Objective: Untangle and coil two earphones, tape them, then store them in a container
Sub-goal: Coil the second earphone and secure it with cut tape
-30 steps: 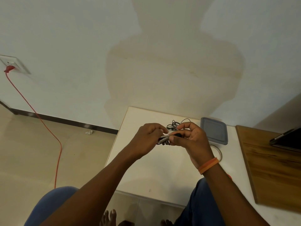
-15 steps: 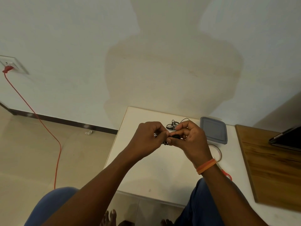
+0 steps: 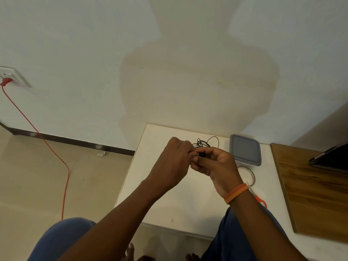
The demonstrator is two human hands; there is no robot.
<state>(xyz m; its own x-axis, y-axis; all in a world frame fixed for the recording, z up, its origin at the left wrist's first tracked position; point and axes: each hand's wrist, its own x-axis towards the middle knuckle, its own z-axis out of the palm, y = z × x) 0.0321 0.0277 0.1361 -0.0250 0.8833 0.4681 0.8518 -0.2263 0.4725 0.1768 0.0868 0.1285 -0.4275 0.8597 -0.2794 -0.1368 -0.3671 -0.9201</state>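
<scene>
White table [image 3: 169,204] against the wall: both hands pinch a small earphone bundle [image 3: 200,153] above it. Left hand [image 3: 172,162] and right hand [image 3: 216,166] touch, beside a lidded container [image 3: 245,152].

Coiled earphone [image 3: 200,153] mostly hidden between fingers [image 3: 202,162]

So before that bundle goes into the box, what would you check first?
1. Both hands hold the coiled earphone: left hand and right hand pinch it: ok.
2. Tape wrapped fully round it: cannot tell, fingers hide it.
3. Container open: not ok, lid is on.
4. Second earphone coiled: not ok, loose tangle on the table.
5. Tape roll and scissors nearby: ok.
</scene>
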